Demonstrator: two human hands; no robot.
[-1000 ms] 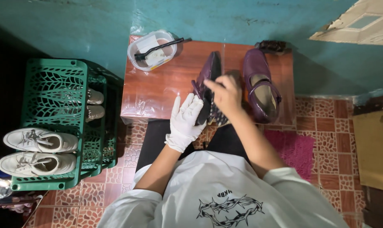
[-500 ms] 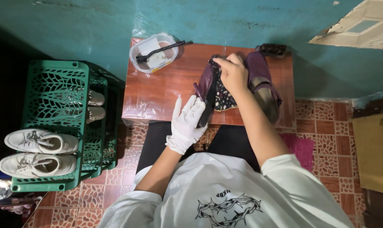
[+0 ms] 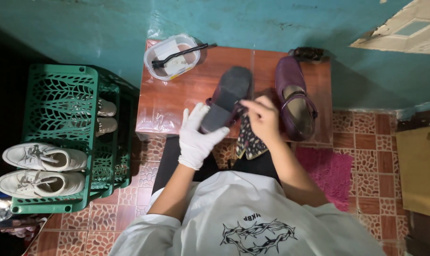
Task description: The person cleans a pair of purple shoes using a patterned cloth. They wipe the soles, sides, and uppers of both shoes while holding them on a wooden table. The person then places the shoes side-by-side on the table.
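Purple shoe [image 3: 227, 97], turned sole-up, sits gripped in the gloved left hand [image 3: 197, 135], which clamps around its heel end from below. The bare right hand [image 3: 261, 118] is closed on a dark patterned cloth [image 3: 249, 140], fingertips pressed against the shoe's side near the sole edge; the cloth hangs down toward the lap. By the look of it, wiping of this shoe is under way and not finished: its dark sole faces up, while the 2nd purple shoe [image 3: 295, 99] stands upright just right of the right hand, untouched.

Both hands work over the near edge of a reddish low table [image 3: 177, 95], so the shoe partly overhangs the lap. Beyond the left hand, near the table's far edge, a clear tub [image 3: 171, 57] holds a black brush [image 3: 179, 54], well apart from the shoe. Bare tabletop lies open ahead of the left hand. Further left stands a green plastic rack [image 3: 63, 109] with 2 white sneakers [image 3: 40, 168] on top; a pink mat [image 3: 326, 170] lies right of the right forearm.
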